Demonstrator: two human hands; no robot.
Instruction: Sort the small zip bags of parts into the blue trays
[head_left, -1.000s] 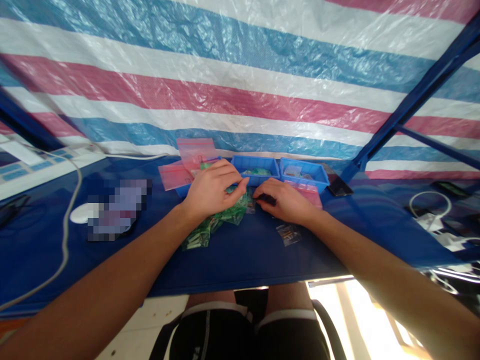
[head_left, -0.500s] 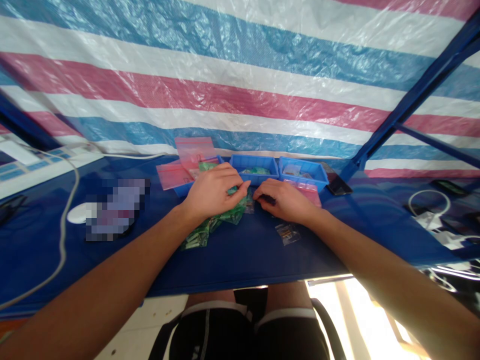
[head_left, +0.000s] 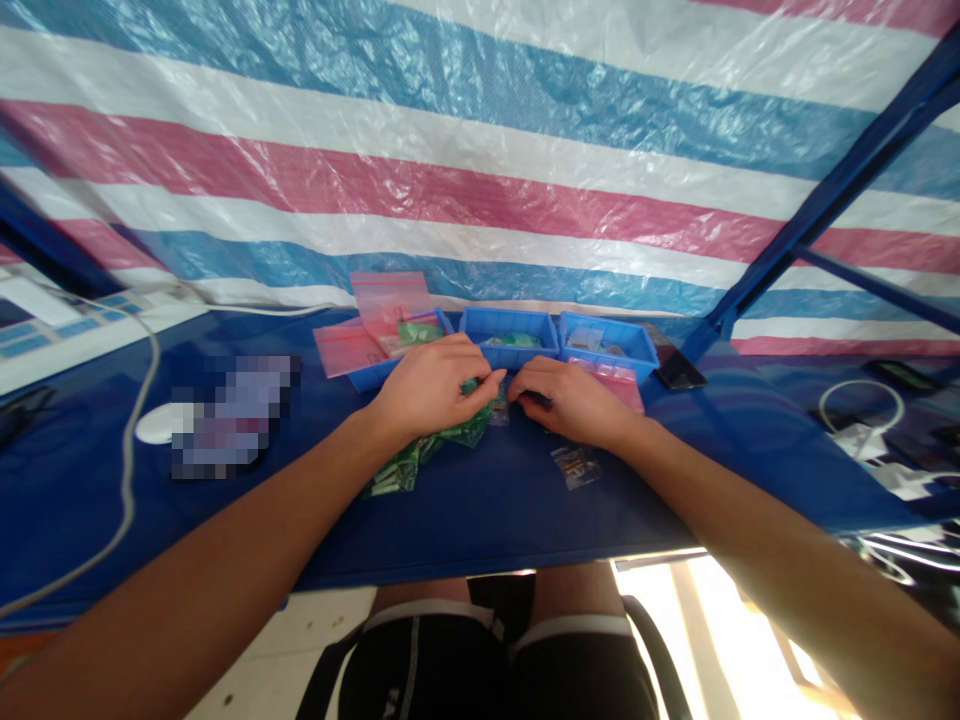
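Note:
My left hand [head_left: 435,385] arches over a heap of small green plastic bags [head_left: 397,470]. Its fingers are bent, the thumb points right, and green plastic shows between thumb and fingers; the fingertips are mostly hidden. Close to its right, my right hand [head_left: 562,398] is closed, fingers curled toward the thumb; anything in them is too small to make out. Between the hands lies a small clear packet [head_left: 499,412]. Another clear packet with brownish small parts [head_left: 576,466] lies nearer to me, below the right hand. Pink plastic bags [head_left: 616,383] lie just beyond the right wrist.
Behind the hands stand a left blue bin [head_left: 367,377] with pink bags [head_left: 390,300], a middle blue bin [head_left: 517,354] and a right blue bin [head_left: 649,355], both holding small packets. A phone [head_left: 681,370] lies at right. A white cable [head_left: 129,470] crosses the blue table [head_left: 480,540].
My left hand has sunk slightly toward the green bags, uncovering more of the left bin. My right hand has hardly moved.

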